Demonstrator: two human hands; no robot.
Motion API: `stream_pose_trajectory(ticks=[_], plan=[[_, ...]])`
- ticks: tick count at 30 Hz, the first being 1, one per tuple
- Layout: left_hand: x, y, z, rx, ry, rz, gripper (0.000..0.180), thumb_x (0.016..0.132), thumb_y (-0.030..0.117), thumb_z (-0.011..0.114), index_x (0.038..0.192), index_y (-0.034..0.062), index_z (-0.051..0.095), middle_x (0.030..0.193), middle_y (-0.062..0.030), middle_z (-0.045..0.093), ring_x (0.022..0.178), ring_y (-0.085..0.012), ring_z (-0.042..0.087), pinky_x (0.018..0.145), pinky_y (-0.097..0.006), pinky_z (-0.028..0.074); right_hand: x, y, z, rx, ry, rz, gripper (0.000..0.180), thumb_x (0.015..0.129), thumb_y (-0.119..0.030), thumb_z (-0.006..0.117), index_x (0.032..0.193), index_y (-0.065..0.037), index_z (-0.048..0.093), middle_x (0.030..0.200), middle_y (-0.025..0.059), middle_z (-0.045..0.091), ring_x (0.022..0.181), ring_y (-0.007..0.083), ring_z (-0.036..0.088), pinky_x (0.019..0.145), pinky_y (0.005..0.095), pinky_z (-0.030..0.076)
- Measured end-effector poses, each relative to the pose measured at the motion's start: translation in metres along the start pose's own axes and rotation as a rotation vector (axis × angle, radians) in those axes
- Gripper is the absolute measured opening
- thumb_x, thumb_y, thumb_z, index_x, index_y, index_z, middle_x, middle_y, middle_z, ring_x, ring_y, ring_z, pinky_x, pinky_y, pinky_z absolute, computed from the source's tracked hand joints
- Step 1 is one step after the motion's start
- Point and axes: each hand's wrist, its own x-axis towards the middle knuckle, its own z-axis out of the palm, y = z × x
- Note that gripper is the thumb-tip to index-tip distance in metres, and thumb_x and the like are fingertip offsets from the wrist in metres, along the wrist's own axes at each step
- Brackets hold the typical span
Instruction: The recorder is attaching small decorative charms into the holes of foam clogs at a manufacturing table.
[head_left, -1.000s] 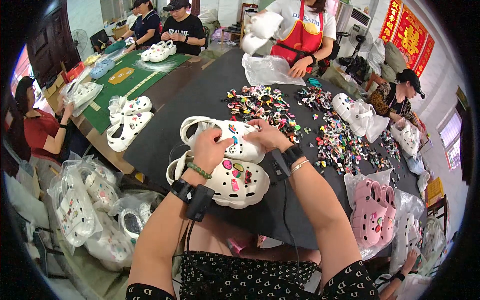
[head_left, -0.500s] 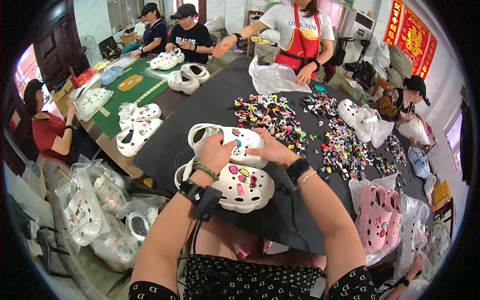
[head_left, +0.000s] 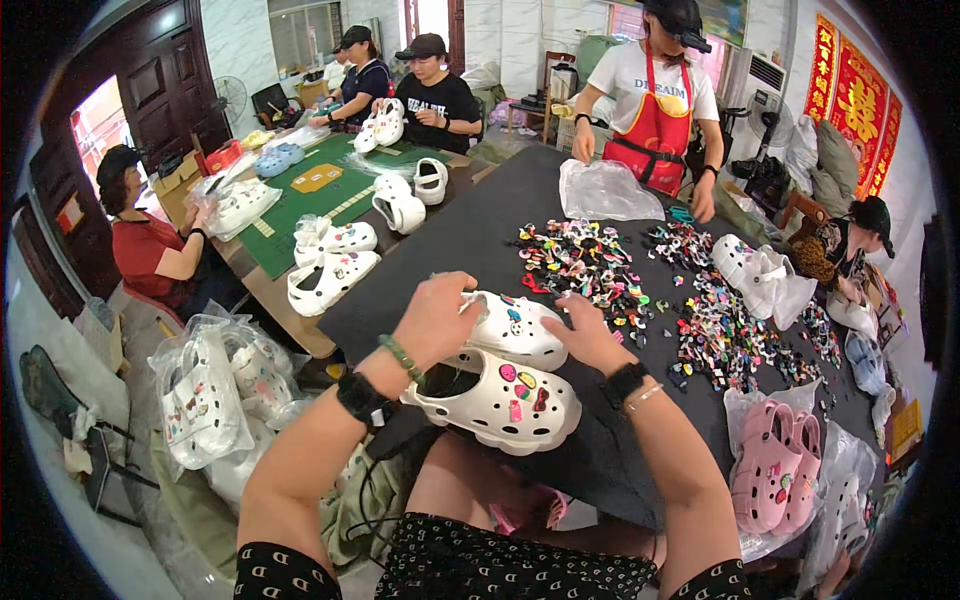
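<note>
Two white foam clogs lie side by side at the near edge of the black table in front of me. The near clog (head_left: pixel 505 400) carries pink, green and red charms on its toe. On the far clog (head_left: pixel 515 330) sit several small charms, one of them blue and white. My left hand (head_left: pixel 435 318) curls over that far clog at its heel and strap end, its fingertips partly behind the shoe. At the toe end, my right hand (head_left: pixel 592 338) has its thumb and fingers against the same clog.
Piles of loose colourful charms (head_left: pixel 585 270) spread over the right of the table. A plastic bag (head_left: pixel 610 190) lies in front of a person in a red apron (head_left: pixel 655 130). Pink clogs (head_left: pixel 765 470) are at right; bagged clogs (head_left: pixel 205 400) at left. Co-workers sit around a green mat (head_left: pixel 300 205).
My view has shifted, so the scene sits lower and further right. My hands have moved apart to the two ends of the far clog; the left thumb has left its charms.
</note>
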Motion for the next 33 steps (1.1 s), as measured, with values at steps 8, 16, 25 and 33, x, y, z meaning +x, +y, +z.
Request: stream_pose_trajectory(ticks=[8,16,25,33], plan=[[-0.014,-0.062,-0.075,0.204,-0.513,0.157,0.064,0.07,0.035,0.081,0.123,0.0077,0.057,0.124,-0.0133,0.056,0.114,-0.0298,0.05,0.102,-0.042,0.032,-0.112,-0.042,-0.053,0.037,0.085,-0.068,0.046,0.077,-0.015,0.076,0.119,-0.008,0.058,0.142,0.0236,0.039,0.131,0.0418,0.037,0.108,0.0475,0.035],[-0.018,-0.085,-0.051,0.105,-0.836,-0.032,0.074,0.081,0.056,0.067,0.123,-0.0031,0.053,0.115,-0.0215,0.051,0.113,-0.0363,0.051,0.097,-0.04,0.043,-0.211,-0.032,-0.017,-0.087,0.011,0.042,0.044,0.078,-0.013,0.073,0.118,-0.007,0.058,0.141,0.0226,0.041,0.131,0.0447,0.034,0.108,0.0517,0.031],[-0.026,-0.057,-0.017,0.345,-0.639,-0.123,0.068,0.073,0.044,0.073,0.121,-0.0012,0.056,0.103,-0.0294,0.057,0.103,-0.043,0.056,0.087,-0.044,0.05,-0.213,-0.051,-0.006,-0.186,0.06,0.09,0.042,0.082,-0.012,0.067,0.122,-0.005,0.055,0.139,0.0199,0.044,0.134,0.0412,0.034,0.109,0.0518,0.029],[-0.052,-0.038,-0.032,0.366,-0.455,-0.085,0.022,0.077,0.018,0.069,0.089,0.0004,0.064,0.096,-0.0208,0.058,0.088,-0.0396,0.062,0.076,-0.048,0.05,-0.218,-0.047,-0.005,-0.224,0.1,0.057,0.04,0.08,-0.01,0.066,0.118,-0.004,0.056,0.136,0.0189,0.048,0.13,0.0403,0.039,0.107,0.0505,0.032]])
